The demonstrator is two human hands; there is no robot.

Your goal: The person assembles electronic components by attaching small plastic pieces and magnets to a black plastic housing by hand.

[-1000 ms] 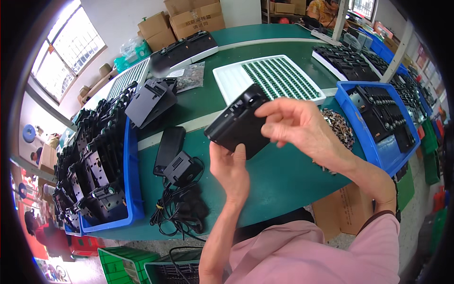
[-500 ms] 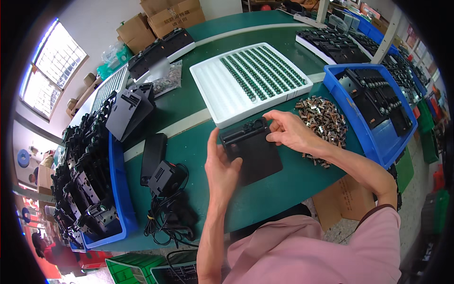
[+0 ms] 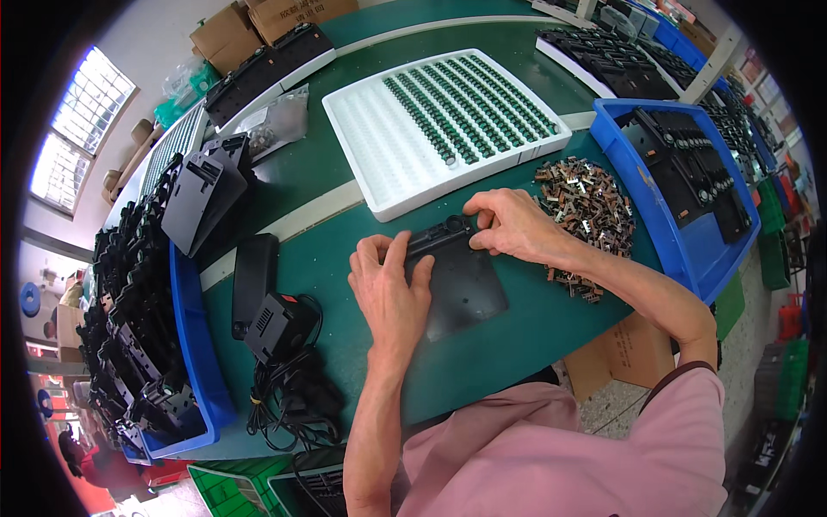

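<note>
One black panel (image 3: 465,293) is lying on the green tabletop (image 3: 517,340), its thick upper edge facing a white tray (image 3: 366,129) partly filled with rows of small green parts. The left hand (image 3: 388,289) is gripping the panel's upper left corner between thumb and fingers. The right hand (image 3: 517,226) is holding its bent finger and thumb at the upper right corner; whether they are pinching the panel or a small part, I cannot tell. Only a narrow strip of green is showing between panel and tray. More room is stretching rightward, under the right forearm (image 3: 633,284), to a heap of small metal parts (image 3: 586,215), with a blue bin (image 3: 689,258) standing just beyond. Leftward, bare tabletop is separating the left hand from a corded black device (image 3: 280,327). Below the panel, the table's near edge is curving close to a pink shirt (image 3: 560,457).
</note>
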